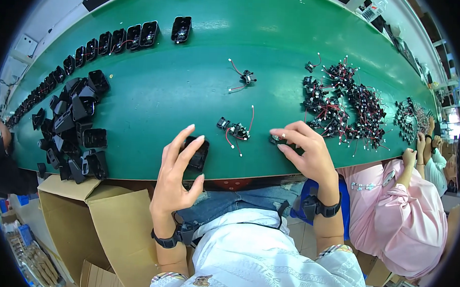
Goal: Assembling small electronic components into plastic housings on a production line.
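Observation:
My left hand (175, 169) hovers at the table's near edge with its fingers spread. Beside and partly behind those fingers lies a black plastic housing (198, 157), an open shell. My right hand (306, 152) has thumb and fingertips closed around a small black part (276, 139) close to the table; the fingers hide most of it. Between my hands lie a small black module (239, 131) with red wires and white connectors, and a smaller black piece (222, 123). Farther back sits another wired module (248, 77).
A row of black housings (149, 35) runs along the far left, with one housing (181, 29) apart. Nearer is a heap of black shells (69, 118). Wired modules (344, 107) pile up at right, near a co-worker's pink clothing (391, 217). A cardboard box (118, 226) stands below the table edge.

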Demonstrator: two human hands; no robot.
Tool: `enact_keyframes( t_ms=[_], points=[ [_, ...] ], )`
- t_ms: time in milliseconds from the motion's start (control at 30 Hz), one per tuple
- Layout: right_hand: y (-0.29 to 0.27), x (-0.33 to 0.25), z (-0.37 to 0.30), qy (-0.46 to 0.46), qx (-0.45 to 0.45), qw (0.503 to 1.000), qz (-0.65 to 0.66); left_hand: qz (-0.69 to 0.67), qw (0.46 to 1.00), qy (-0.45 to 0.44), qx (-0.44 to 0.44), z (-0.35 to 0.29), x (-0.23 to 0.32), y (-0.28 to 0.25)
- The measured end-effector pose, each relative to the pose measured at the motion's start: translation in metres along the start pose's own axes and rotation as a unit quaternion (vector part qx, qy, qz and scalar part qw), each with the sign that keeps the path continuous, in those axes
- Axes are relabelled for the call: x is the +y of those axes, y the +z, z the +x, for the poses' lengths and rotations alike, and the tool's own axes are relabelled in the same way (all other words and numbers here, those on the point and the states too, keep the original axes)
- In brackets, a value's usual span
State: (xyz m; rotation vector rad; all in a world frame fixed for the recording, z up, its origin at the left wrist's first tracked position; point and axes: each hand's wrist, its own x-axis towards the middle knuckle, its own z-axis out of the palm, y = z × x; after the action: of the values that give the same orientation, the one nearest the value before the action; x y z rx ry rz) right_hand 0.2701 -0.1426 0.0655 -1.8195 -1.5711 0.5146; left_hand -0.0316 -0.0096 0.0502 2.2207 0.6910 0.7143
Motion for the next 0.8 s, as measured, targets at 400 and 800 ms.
enact_keyframes(
  t_ms=[400,800],
  points=[
    [-0.001,0.008,0.006,-0.014,-0.033,0.999,0.004,0.022,0.999,-0.017,0.026,-0.005,-0.006,0.015],
    [0.019,-0.014,-0.003,-0.058,0.161,0.985,-0.029,0.058,0.986,0.049,0.150,-0.010,0.005,0.034]
  ],
)
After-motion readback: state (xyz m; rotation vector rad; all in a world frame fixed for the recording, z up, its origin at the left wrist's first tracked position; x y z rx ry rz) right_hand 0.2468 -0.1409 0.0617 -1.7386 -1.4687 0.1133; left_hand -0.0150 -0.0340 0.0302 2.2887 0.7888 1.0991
